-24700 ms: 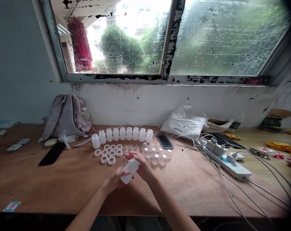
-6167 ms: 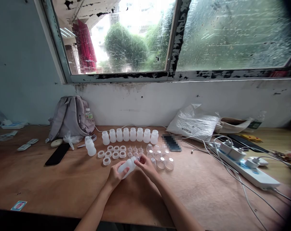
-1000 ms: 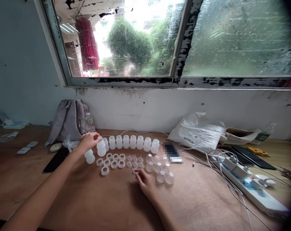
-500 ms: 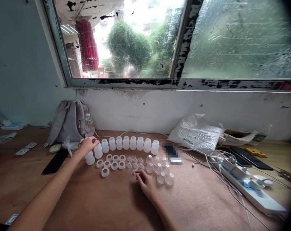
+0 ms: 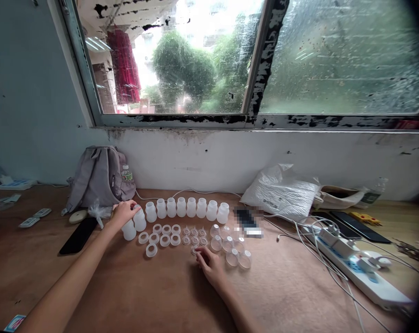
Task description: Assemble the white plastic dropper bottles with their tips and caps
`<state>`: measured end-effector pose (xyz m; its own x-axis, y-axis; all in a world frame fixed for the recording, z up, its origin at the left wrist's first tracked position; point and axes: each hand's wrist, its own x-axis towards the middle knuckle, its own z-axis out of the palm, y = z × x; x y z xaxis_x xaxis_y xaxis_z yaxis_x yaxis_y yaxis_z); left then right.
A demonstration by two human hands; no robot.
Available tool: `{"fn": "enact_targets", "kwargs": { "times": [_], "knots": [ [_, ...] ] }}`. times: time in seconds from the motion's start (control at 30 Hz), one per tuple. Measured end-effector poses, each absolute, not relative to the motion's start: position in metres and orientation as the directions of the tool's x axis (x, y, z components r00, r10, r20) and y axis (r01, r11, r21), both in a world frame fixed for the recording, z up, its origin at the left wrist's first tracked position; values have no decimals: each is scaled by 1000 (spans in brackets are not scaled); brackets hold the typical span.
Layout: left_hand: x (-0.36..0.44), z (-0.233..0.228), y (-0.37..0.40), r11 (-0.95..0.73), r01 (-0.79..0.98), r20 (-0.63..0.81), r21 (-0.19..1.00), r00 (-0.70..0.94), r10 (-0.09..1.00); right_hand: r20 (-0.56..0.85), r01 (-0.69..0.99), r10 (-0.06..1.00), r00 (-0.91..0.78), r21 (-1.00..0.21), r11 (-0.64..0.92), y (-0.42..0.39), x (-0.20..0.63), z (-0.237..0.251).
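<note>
Frosted white baby bottles without caps stand in a curved row, among them a bottle (image 5: 139, 220) whose rim my left hand (image 5: 125, 213) grips from above, fingers closed. Another bottle (image 5: 129, 230) stands just in front, below that wrist. My right hand (image 5: 209, 264) rests on the table, fingers loosely bent and thumb apart, holding nothing I can see. Its fingertips are beside a clear silicone nipple (image 5: 194, 249), partly covered. Several more nipples (image 5: 194, 240) lie beyond it. White screw rings (image 5: 164, 240) sit to the left, and clear dome caps (image 5: 232, 257) to the right.
At the back left are a grey backpack (image 5: 95, 180) and a black phone (image 5: 78, 236). A silvery plastic bag (image 5: 282, 192) lies by the wall. To the right, a white power strip (image 5: 362, 268) trails loose cables. A blurred-out dark device (image 5: 248, 222) lies behind the caps.
The view has shifted slightly. My left hand stays at the same bottle's rim, and my right hand keeps its place beside the nipple.
</note>
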<state>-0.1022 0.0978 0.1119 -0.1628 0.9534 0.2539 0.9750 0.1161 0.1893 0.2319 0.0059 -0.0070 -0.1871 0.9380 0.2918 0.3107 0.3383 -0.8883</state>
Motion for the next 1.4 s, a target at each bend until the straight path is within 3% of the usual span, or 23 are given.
{"fn": "enact_targets", "kwargs": {
  "times": [0.27,0.43,0.77,0.97,1.17,1.4],
  "knots": [
    [-104,108,97,153,969,271,194,-203,941,335,341,930,-149,-866,366,6,232,-7],
    [-101,112,92,141,974,261,178,-185,947,396,425,918,21,-834,351,7,235,-12],
    [-98,114,90,128,983,295,131,-162,942,357,459,926,123,-847,266,9,236,-13],
    [-74,111,76,-98,992,528,85,38,848,352,466,928,123,-846,259,11,236,-16],
    [-24,77,33,-411,878,407,245,292,865,350,443,926,142,-859,256,14,237,-20],
    [-18,17,7,-388,875,395,288,261,881,332,458,927,172,-861,224,19,239,-27]
  ]
}}
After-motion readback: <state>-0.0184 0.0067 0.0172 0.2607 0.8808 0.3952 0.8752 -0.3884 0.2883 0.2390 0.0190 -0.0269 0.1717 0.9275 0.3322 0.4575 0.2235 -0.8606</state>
